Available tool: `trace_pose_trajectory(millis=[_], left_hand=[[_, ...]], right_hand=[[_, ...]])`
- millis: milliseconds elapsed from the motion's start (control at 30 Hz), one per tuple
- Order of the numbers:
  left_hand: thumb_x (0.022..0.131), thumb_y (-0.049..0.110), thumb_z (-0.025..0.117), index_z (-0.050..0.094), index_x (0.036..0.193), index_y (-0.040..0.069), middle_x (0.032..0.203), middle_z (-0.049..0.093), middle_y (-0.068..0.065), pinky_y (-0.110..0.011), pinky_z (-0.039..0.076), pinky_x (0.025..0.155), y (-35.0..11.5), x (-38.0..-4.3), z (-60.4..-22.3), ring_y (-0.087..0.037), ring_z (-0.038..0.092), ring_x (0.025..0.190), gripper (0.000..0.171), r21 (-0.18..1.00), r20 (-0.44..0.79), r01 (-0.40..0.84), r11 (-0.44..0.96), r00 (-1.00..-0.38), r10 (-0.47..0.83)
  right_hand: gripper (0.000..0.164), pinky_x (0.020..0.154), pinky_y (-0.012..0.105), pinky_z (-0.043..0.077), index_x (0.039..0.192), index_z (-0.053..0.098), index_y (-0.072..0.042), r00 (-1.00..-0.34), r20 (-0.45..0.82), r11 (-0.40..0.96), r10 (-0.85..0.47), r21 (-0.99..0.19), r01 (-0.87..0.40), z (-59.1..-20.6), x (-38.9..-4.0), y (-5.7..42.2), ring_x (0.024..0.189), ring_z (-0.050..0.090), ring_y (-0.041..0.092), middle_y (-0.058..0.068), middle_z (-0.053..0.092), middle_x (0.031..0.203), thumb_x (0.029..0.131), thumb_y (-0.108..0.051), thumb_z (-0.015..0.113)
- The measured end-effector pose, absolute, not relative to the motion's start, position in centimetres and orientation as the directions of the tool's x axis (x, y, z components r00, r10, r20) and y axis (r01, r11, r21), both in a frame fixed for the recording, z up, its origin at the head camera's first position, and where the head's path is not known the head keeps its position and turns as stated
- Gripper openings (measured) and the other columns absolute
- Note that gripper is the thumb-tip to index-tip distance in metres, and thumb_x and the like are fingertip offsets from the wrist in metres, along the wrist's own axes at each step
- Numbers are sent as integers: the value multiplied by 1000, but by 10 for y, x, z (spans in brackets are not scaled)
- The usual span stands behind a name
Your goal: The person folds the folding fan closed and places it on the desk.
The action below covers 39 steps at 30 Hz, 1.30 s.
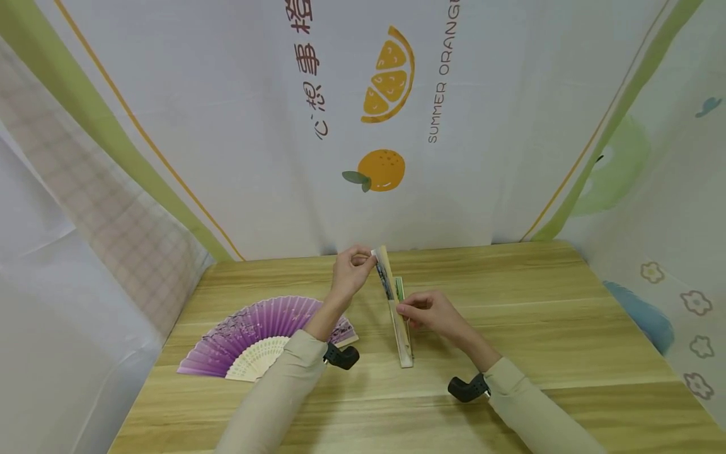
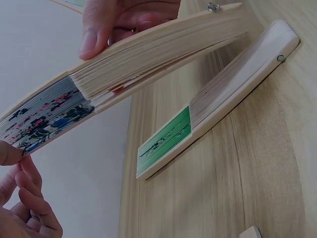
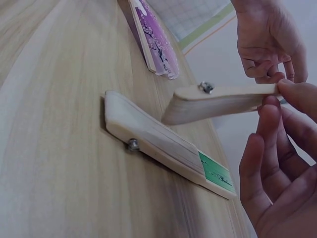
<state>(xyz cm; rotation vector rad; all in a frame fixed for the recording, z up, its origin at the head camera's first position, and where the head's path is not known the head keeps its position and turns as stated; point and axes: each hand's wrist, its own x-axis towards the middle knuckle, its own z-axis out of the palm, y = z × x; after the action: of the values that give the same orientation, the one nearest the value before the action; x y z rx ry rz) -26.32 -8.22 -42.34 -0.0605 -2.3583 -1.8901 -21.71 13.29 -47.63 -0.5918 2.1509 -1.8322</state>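
Both hands hold a folded hand fan point(image 2: 148, 57) above the table, its pale ribs closed together and its leaf dark blue-grey with pink and blue print. My left hand point(image 1: 353, 271) pinches the leaf end between thumb and fingers. Farther down, near the middle of the ribs, my right hand point(image 1: 433, 313) grips the same fan with thumb and fingertips. The metal pivot point(image 3: 206, 87) is at its free end. Beneath it a second folded fan point(image 2: 166, 141), with a green leaf, lies on the wood. In the head view the held fan partly covers it.
A purple fan point(image 1: 266, 318) lies spread on the left of the table, partly behind the left forearm. The wooden table point(image 1: 539, 328) meets a white cloth point(image 1: 476, 189) with orange prints at its back edge. Black camera mounts point(image 1: 467, 389) stick out from both wrists.
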Motion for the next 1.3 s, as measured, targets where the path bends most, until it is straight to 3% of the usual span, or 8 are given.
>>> trace_pose_trajectory(millis=[300, 533, 700, 900, 1033, 1133, 1300], left_hand=[[95, 7, 68, 69, 104, 1, 101, 72, -23, -40, 51, 79, -83, -263, -424, -45, 65, 103, 11, 974, 90, 79, 214, -995, -40], [96, 8, 70, 71, 104, 2, 96, 74, -16, -35, 50, 75, -84, -260, -419, -33, 69, 97, 11, 978, 88, 80, 192, -996, -32], [96, 9, 69, 70, 107, 0, 98, 74, -17, -46, 49, 86, -83, -259, -416, -42, 65, 107, 14, 985, 78, 74, 157, -997, -18], [98, 11, 69, 70, 109, 1, 98, 74, -16, -50, 48, 92, -85, -259, -419, -43, 64, 109, 15, 991, 57, 58, 120, -998, 7], [99, 8, 67, 68, 114, -1, 101, 72, -20, -42, 50, 85, -85, -255, -419, -35, 65, 97, 17, 991, 57, 60, 117, -998, 31], [101, 9, 66, 67, 117, -1, 102, 71, -22, -32, 49, 73, -84, -254, -420, -27, 63, 88, 19, 991, 58, 64, 117, -997, 46], [103, 12, 63, 68, 120, 2, 105, 71, -19, -29, 47, 66, -84, -253, -420, -29, 62, 89, 21, 992, 29, 39, 116, -996, 87]], right_hand=[[31, 69, 42, 59, 104, 75, 6, -908, 54, 144, -415, -982, -124, -477, -218, 132, 72, 62, 19, 9, 70, 86, 96, -24, 75], [27, 72, 50, 58, 108, 74, 0, -922, 17, 153, -386, -985, -82, -474, -218, 129, 80, 66, 28, 11, 71, 94, 93, -22, 78], [33, 70, 47, 57, 116, 71, 0, -911, -16, 194, -412, -979, -71, -473, -219, 128, 83, 66, 34, 10, 69, 97, 95, -24, 76], [31, 68, 40, 54, 113, 73, 0, -891, -14, 215, -454, -972, -95, -476, -221, 129, 83, 63, 32, 9, 70, 98, 98, -27, 72], [31, 68, 37, 53, 113, 72, 1, -889, -16, 219, -458, -971, -96, -476, -222, 129, 85, 64, 31, 9, 69, 97, 98, -27, 71], [32, 65, 35, 51, 113, 71, 3, -888, -14, 212, -459, -973, -94, -476, -221, 129, 78, 61, 26, 9, 69, 95, 99, -25, 71], [35, 66, 36, 51, 113, 68, 7, -884, -16, 201, -467, -976, -89, -475, -220, 130, 69, 53, 20, 9, 68, 92, 99, -24, 70]])
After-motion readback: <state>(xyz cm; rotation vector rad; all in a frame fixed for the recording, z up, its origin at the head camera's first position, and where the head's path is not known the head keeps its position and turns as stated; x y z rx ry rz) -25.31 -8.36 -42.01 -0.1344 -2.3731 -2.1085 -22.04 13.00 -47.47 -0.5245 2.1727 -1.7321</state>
